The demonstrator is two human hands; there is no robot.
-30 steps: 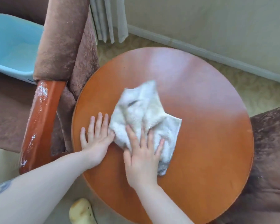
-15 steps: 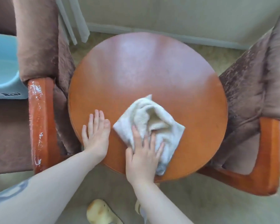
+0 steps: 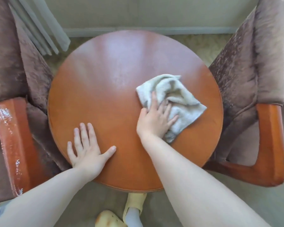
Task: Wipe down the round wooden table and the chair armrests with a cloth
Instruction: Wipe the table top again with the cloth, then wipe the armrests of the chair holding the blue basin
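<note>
Head view, looking straight down: one round wooden table (image 3: 105, 89), one cloth (image 3: 179, 102), two brown upholstered armchairs, and two wooden armrests in sight, the left armrest (image 3: 11, 141) at nine o'clock of the table with pale streaks along it, the right armrest (image 3: 269, 145) at three o'clock. Two bare hands are on the tabletop. The right hand (image 3: 156, 120) lies flat on the cream cloth, fingers (image 3: 166, 110) spread and pressing down, not pinching it; the cloth sits rumpled at about three o'clock on the table, inside the rim. The left hand (image 3: 87, 148) rests palm down on bare wood near seven o'clock, fingers extended and slightly fanned, thumb stuck out to the side, holding nothing. Both forearms reach in from six o'clock. Below the table edge, two yellow slippers (image 3: 108, 218) on the carpet.
</note>
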